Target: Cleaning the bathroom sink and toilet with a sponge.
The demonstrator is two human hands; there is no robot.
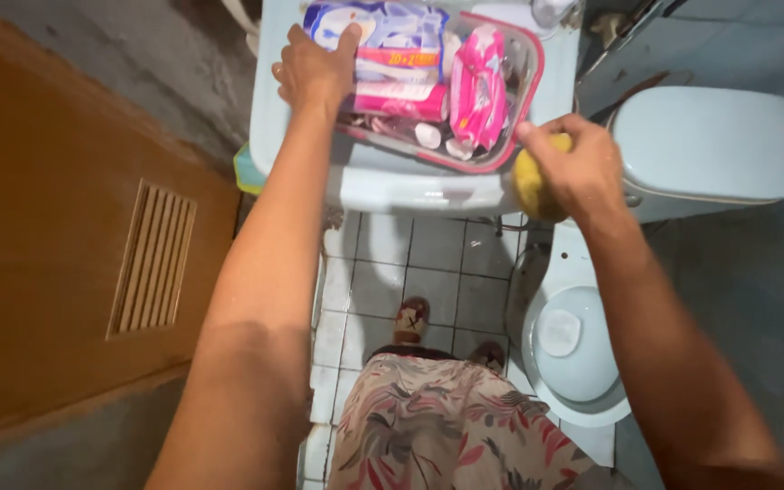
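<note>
- The door (pixel 65 227), brown wood with a slatted vent, fills the left side; it takes no part in the work.
- The floor (pixel 428 272) has pale tiles with dark joints. I see two slippered feet on it and patterned shorts below.
- The toilet (pixel 573 354) stands at the right with the bowl open, and its tank (pixel 719 145) has the pale blue lid in place.
- The sink (pixel 392 181), pale blue, is at the top middle. Its front edge looks dry and without foam, so I judge that the wiping here is at its start or not yet begun.
- The box (pixel 528 100), clear plastic with a pink rim, sits on top of the sink, filled with soft packs in blue, white and pink and some small bottles. It covers most of the sink, so it seems this surface is not yet free for cleaning.
- The left hand (pixel 315 68) lies on the left end of the box, fingers spread over the packs and the thumb at the side; it presses or grips the box, I cannot tell which.
- The right hand (pixel 573 163) is closed around the sponge (pixel 530 186), with the index finger stretched toward the box rim.
- The sponge, yellow and rounded, is at the front right corner of the sink, just beside the box and between sink and tank. Whether it touches the sink, I cannot tell.
</note>
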